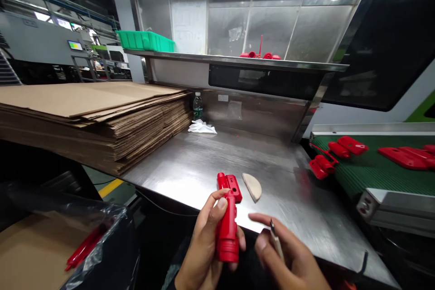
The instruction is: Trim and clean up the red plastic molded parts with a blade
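Holding item: red plastic part (227, 219), upright above the worktop (204, 163) near edge, wrapped by left hand (204, 244) around its barrel. Likely light, rigid, smooth; grip mid-barrel, clear of hinged head. Right hand (288, 258) pinches a slim blade tool (276, 240).

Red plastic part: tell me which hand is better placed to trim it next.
Right, probably. The right hand holds a thin blade-like tool with its tip just beside the red plastic part, while the left hand has its fingers wrapped around that part, holding it upright.
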Demonstrator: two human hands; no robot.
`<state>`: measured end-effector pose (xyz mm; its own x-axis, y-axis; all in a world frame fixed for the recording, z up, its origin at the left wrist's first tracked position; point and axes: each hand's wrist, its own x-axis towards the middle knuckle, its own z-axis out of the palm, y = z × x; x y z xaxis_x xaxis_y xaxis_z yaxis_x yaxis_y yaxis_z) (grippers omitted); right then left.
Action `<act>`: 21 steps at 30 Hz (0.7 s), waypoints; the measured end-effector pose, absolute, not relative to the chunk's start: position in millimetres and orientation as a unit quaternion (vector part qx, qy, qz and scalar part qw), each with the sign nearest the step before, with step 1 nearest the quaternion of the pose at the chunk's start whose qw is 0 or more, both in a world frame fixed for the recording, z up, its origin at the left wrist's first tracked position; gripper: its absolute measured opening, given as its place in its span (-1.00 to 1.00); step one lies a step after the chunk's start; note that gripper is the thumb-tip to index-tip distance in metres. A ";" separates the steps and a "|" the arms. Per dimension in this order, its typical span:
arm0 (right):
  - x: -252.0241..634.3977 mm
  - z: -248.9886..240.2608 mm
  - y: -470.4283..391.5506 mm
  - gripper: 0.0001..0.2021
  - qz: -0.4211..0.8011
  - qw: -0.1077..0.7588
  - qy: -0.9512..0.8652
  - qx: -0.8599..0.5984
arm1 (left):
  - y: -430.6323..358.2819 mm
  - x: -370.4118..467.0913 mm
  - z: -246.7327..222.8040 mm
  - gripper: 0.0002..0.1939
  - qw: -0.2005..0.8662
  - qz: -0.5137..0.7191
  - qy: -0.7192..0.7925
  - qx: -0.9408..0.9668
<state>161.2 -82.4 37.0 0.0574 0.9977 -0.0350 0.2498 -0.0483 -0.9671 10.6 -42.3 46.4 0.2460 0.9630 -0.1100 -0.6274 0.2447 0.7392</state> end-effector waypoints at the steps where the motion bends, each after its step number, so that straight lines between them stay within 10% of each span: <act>1: 177.2 34.9 -70.5 -0.50 0.350 0.394 -0.577 -0.624 | -43.0 9.1 45.7 -0.59 0.728 0.552 0.297 0.277; 7: 253.6 11.1 7.3 -0.42 0.096 0.257 -0.612 -0.741 | -44.9 5.3 29.7 -0.38 0.699 0.592 0.364 0.170; 14: 241.0 -4.9 -1.5 -0.45 0.027 0.307 -0.627 -0.715 | -37.7 4.0 1.9 -0.27 0.652 0.618 0.376 0.227; 21: 141.3 -16.7 -66.8 -0.38 0.343 0.449 -0.629 -0.534 | -39.9 14.3 10.4 -0.33 0.561 0.662 0.391 0.308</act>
<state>141.3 -66.8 -16.7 -0.0276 0.9798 0.1982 0.3636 0.1945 -0.9110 14.3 -39.9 10.4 -0.1811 0.9830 -0.0314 -0.5019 -0.0649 0.8625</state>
